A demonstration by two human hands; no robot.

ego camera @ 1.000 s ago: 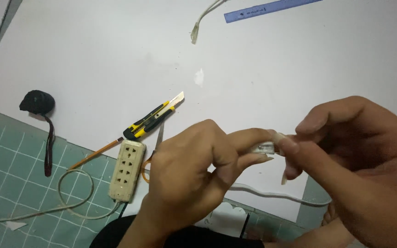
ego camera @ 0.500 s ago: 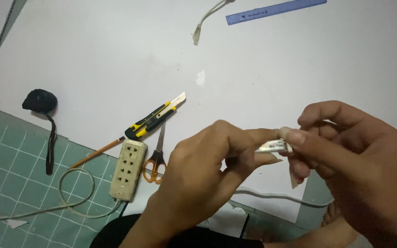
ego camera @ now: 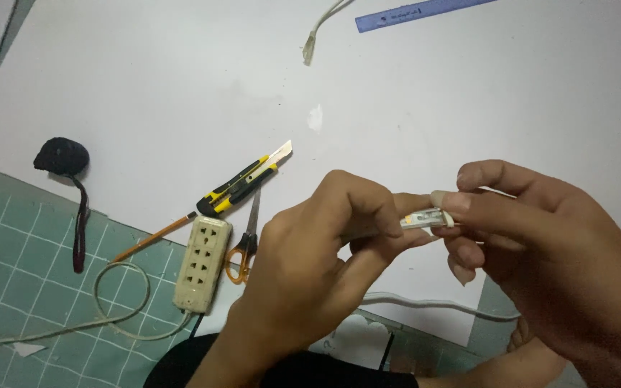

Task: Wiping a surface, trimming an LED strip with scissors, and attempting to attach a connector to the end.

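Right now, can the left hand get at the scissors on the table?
Probably yes. The scissors lie uncovered just beside the left hand, but that hand is busy pinching a small white strip.

- A white sheet [ego camera: 181, 79] covers most of the surface, from the upper left of the frame to the right edge.
- A green cutting mat [ego camera: 8, 287] with a pale grid shows at the lower left, and again in a strip at the lower right.
- The light is even and soft, with faint shadows.
- No walls, floor or windows show.
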